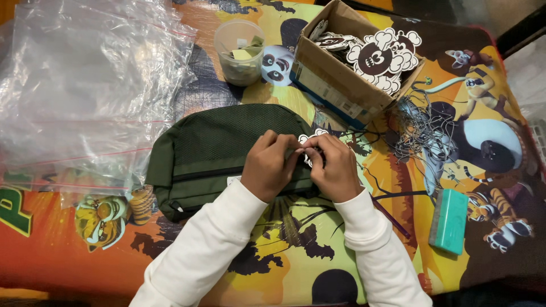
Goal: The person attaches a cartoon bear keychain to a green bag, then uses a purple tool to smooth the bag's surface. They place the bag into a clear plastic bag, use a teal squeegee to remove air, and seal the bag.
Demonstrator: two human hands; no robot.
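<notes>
Both hands pinched together over the dark green pouch [219, 150], at its right end: left hand [270, 165] and right hand [333, 167] closed on a small white cut-out tag [310, 138], fingertips meeting. Best done with the tag kept flat and the pouch steadied under the wrists, judging by the grip. Above the pouch, a cardboard box [330, 79] of like tags; right of the pouch, a tangle of cords [421, 133].

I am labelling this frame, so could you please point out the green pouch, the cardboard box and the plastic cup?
green pouch [210, 145], head view, mesh front panel.
cardboard box [333, 85], head view, long side wall.
plastic cup [239, 54], head view, clear side wall.
</notes>
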